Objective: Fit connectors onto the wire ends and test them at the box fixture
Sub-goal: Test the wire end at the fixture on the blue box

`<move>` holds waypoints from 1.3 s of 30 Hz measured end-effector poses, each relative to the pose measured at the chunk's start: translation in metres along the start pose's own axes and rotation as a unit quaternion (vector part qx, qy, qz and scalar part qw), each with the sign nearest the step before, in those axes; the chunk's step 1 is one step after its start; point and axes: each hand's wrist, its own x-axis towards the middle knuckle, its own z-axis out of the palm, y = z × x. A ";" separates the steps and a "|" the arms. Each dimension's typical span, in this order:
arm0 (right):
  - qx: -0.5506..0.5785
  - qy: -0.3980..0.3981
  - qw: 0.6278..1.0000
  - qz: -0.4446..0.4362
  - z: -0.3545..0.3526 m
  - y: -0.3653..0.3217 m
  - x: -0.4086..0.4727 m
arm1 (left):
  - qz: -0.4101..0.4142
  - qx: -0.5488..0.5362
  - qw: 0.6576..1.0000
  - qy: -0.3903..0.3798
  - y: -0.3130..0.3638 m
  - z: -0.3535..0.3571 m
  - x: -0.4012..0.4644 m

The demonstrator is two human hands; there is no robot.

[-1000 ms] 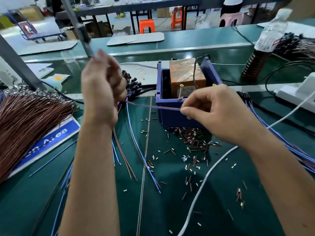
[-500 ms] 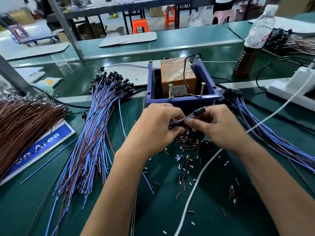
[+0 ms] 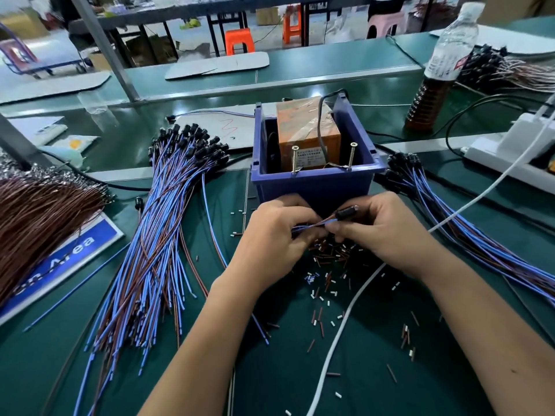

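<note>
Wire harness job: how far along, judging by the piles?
Done-looking: a connector-tipped bundle lies right of the blue box fixture. In hand: the left hand and right hand pinch one blue-brown wire pair bearing a black connector, just before the fixture. Left: the big pile, though which pile is tested can't be told.

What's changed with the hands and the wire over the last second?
Both hands came down from holding a wire stretched apart to meeting before the blue box. The left hand now pinches the wire pair, and the right hand holds its black connector. Box and bundles stayed put.
</note>
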 end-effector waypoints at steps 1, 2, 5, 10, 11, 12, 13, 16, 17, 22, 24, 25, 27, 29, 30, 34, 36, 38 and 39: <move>0.024 0.005 1.000 0.012 -0.001 0.001 0.000 | -0.001 0.005 1.000 0.009 -0.001 0.000 0.000; 0.048 0.018 0.998 0.026 -0.002 0.002 0.000 | -0.007 0.009 1.000 0.022 -0.003 -0.001 0.000; 0.088 0.078 0.992 0.043 -0.007 0.006 0.001 | -0.034 0.024 0.997 0.060 -0.007 -0.002 -0.003; 0.083 0.080 0.993 0.024 -0.003 0.009 0.002 | -0.040 0.034 0.994 0.093 -0.004 0.000 -0.006; 0.073 0.071 0.995 0.019 -0.001 0.009 0.001 | -0.034 0.018 0.995 0.096 -0.002 0.001 -0.005; 0.065 0.060 0.996 0.014 0.001 0.008 0.001 | -0.028 -0.001 0.995 0.094 0.001 0.003 -0.005; 0.059 0.050 0.997 0.008 0.003 0.007 0.000 | -0.024 -0.017 0.996 0.089 0.003 0.005 -0.005; 0.052 0.041 0.998 -0.005 0.008 0.007 -0.001 | -0.022 -0.032 0.995 0.089 0.003 0.008 -0.005; 0.054 0.047 0.997 -0.006 0.009 0.007 -0.001 | -0.021 -0.033 0.995 0.096 0.002 0.008 -0.004; 0.093 0.117 0.989 -0.001 0.005 0.008 0.001 | -0.035 -0.037 0.990 0.134 0.000 0.007 -0.005; 0.095 0.122 0.988 -0.002 0.002 0.009 0.000 | -0.041 -0.040 0.989 0.133 -0.001 0.008 -0.005; 0.095 0.118 0.988 -0.004 0.002 0.009 0.000 | -0.040 -0.041 0.990 0.131 -0.001 0.008 -0.005; 0.102 0.112 0.989 -0.008 0.004 0.009 -0.001 | -0.035 -0.036 0.991 0.127 0.000 0.009 -0.005; 0.103 0.112 0.988 -0.012 0.006 0.007 -0.002 | -0.033 -0.027 0.991 0.129 0.001 0.009 -0.006; 0.100 0.112 0.989 -0.014 0.006 0.007 -0.002 | -0.034 -0.026 0.990 0.132 0.001 0.009 -0.005; 0.090 0.105 0.990 -0.019 0.007 0.006 -0.003 | -0.036 -0.062 0.988 0.135 0.004 0.011 -0.005; 0.085 0.096 0.992 -0.022 0.010 0.005 -0.004 | -0.037 -0.079 0.987 0.134 0.007 0.013 -0.005; 0.077 0.089 0.993 -0.027 0.012 0.004 -0.004 | -0.041 -0.085 0.986 0.140 0.008 0.014 -0.005; 0.072 0.087 0.993 -0.028 0.011 0.004 -0.004 | -0.043 -0.088 0.985 0.143 0.008 0.014 -0.004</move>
